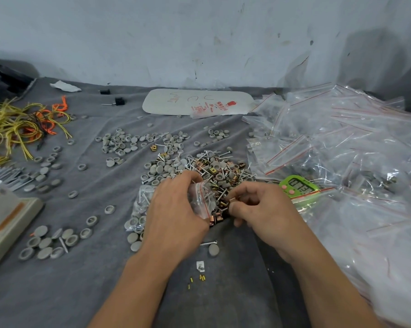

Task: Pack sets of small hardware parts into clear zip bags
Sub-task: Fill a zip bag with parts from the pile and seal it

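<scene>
Grey cloth (105,292) covers the desk, and behind it stands a pale wall (199,31) with many scratches. Near the middle of the desk lies a pile of mixed parts (214,166): screws, grey caps and small metal clips together. The left hand (173,209) is at the near side of this pile, and its curled fingers grip a small zip bag (201,197) with a red stripe at the mouth. The right hand (258,209) is just beside the bag, and its thumb and forefinger pinch a copper-coloured clip (232,200) close to the bag's mouth. Under the left hand lies a filled bag (138,209) with screws and caps inside.

More loose grey caps (121,143) are spread toward the left and the back of the desk. A big heap of clear bags (341,138) fills the right edge, and a green timer (298,187) lies at the foot of the heap, near the right hand. Yellow and orange wires (17,129) are at the far left edge. A white board (195,100) with red writing lies at the back edge, near the wall.
</scene>
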